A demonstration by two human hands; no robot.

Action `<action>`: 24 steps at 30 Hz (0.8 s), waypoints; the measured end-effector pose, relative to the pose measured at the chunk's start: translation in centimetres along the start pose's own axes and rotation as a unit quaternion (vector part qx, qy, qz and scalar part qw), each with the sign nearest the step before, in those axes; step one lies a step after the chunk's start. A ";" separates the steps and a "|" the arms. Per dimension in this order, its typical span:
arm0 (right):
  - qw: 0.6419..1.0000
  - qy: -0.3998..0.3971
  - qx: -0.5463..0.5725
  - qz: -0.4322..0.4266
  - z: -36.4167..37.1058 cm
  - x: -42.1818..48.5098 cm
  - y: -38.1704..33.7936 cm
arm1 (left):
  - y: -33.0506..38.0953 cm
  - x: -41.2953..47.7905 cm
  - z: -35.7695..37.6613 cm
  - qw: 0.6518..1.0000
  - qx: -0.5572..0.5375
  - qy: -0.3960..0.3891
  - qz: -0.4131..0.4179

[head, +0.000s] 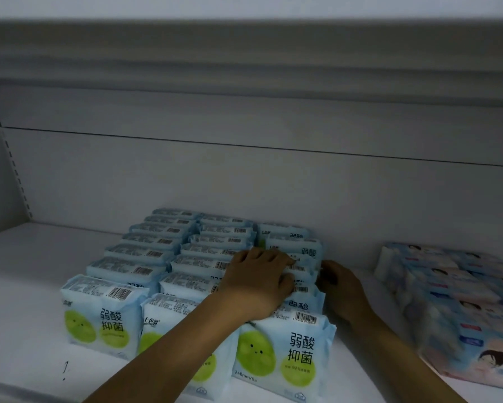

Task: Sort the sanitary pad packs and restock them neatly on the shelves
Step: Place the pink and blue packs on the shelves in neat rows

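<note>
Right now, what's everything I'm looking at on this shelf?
Shelf: one, white, spanning the view.
Back panel: one, pale grey, behind the shelf.
Green-dot packs: roughly twenty, light blue, three upright rows mid-shelf.
Pink-and-blue packs: several, blurred, count unclear, right of the rows.
Dark mark: one, black, shelf front left.
Left hand: one, fingers on the right row's tops.
Right hand: one, against that row's right side.
</note>
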State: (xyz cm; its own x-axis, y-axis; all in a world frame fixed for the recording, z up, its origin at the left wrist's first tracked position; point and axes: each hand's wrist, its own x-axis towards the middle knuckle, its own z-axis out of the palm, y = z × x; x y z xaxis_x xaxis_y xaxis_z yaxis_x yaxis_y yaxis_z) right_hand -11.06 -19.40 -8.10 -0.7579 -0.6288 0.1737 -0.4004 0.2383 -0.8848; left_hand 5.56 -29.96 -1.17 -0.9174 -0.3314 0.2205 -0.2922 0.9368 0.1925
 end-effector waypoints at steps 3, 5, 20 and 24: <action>0.988 -0.077 0.130 0.024 1.4 -0.6 -1.0 | -0.2 0.2 0.2 1.000 0.008 0.003 -0.003; 0.971 -0.094 0.215 0.047 1.5 -0.8 -1.4 | -0.2 0.3 0.2 1.000 0.007 0.005 -0.001; 0.895 -0.091 0.415 0.136 2.1 1.4 -2.3 | 1.8 -4.5 -1.4 0.976 0.114 -0.116 0.142; 0.943 -0.032 0.324 0.067 2.7 2.3 -2.0 | 1.2 -3.6 -0.6 0.979 0.146 -0.063 0.130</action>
State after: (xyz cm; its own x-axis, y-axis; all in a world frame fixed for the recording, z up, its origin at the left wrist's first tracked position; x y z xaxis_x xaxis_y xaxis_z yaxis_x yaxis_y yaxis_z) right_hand -10.67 -23.30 -7.12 -0.7381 -0.6739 0.0337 0.1118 -0.1714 -0.9788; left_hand 8.70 -27.65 -1.20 -0.9916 -0.0786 0.1027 -0.0927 0.9857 -0.1408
